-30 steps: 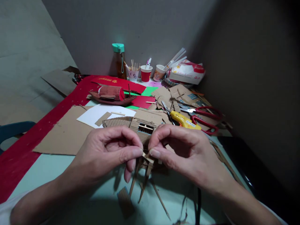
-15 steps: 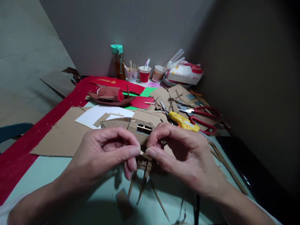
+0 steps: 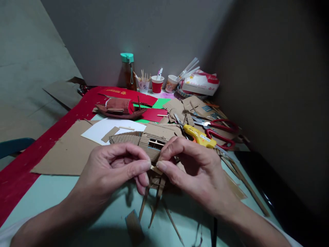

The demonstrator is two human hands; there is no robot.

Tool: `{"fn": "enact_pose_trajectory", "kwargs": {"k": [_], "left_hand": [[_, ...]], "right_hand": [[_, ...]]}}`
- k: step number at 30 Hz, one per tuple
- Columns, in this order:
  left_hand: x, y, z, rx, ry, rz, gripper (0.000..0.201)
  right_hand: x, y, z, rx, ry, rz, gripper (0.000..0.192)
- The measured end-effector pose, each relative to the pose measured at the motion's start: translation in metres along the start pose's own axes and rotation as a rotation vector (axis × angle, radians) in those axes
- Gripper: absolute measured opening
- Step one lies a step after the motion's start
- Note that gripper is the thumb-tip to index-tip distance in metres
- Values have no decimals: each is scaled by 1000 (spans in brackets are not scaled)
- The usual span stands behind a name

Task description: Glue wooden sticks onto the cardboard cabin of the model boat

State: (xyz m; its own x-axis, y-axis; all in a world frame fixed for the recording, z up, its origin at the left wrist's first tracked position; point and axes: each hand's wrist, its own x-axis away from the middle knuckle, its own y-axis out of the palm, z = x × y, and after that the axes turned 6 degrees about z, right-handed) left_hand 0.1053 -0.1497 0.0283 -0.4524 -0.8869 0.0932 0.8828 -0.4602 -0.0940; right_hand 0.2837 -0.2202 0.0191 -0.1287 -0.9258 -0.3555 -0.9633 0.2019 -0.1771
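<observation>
My left hand (image 3: 115, 171) and my right hand (image 3: 195, 171) meet at the table's middle, thumbs and forefingers pinched on a small cardboard strip (image 3: 155, 169). The strip sits at the top of a frame of thin sticks (image 3: 154, 199) that splay down onto the pale green table (image 3: 51, 192). Just behind my fingers stands a small corrugated cardboard house (image 3: 155, 139) with a window opening. A yellow glue gun (image 3: 199, 136) lies to the right of the house, beyond my right hand.
Red-handled scissors (image 3: 221, 132) lie behind the glue gun. A red model boat (image 3: 119, 108) rests on red paper (image 3: 25, 161) further back. A brown cardboard sheet (image 3: 66, 151) and white paper (image 3: 102, 127) lie left. A bottle (image 3: 128, 70) and cups (image 3: 157, 84) stand by the wall.
Both hands and the stick frame have shifted slightly left and up in view as the camera tilted; the pinch on the strip is unchanged.
</observation>
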Motion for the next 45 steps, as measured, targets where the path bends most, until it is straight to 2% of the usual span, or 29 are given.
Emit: {"fn": "enact_pose_trajectory", "kwargs": {"k": [4, 11, 16, 19, 25, 29, 37, 39, 41, 43, 44, 45], "left_hand": [[4, -4, -6, 86, -8, -23, 9], [4, -9, -8, 121, -4, -25, 8], [4, -10, -10, 187, -5, -30, 8], [3, -9, -11, 243, -16, -3, 9], [2, -6, -9, 302, -24, 32, 13], [2, -4, -8, 301, -21, 32, 12], [5, -3, -12, 200, 7, 22, 10], [8, -5, -13, 171, 46, 28, 7], [7, -8, -14, 115, 135, 130, 11], [0, -16, -14, -71, 312, 298, 13], [-6, -21, -13, -234, 434, 375, 11], [-15, -26, -12, -430, 574, 388, 10]], "right_hand": [[0, -1, 0, -20, 25, -11, 17], [-4, -3, -7, -68, 161, -32, 15], [-4, -9, -7, 6, 94, 57, 9], [-4, -12, -7, 56, 74, 95, 11], [-1, -6, -10, 195, 89, -62, 15], [3, 0, -5, 227, -4, -43, 17], [7, 2, -2, 252, -30, -12, 17], [6, -1, -4, 272, -14, 6, 17], [3, -8, -6, 261, 34, 42, 17], [-1, -17, -7, 217, 69, 108, 17], [-4, -21, -7, 191, 73, 149, 17], [-6, -25, -8, 172, 73, 188, 18]]}}
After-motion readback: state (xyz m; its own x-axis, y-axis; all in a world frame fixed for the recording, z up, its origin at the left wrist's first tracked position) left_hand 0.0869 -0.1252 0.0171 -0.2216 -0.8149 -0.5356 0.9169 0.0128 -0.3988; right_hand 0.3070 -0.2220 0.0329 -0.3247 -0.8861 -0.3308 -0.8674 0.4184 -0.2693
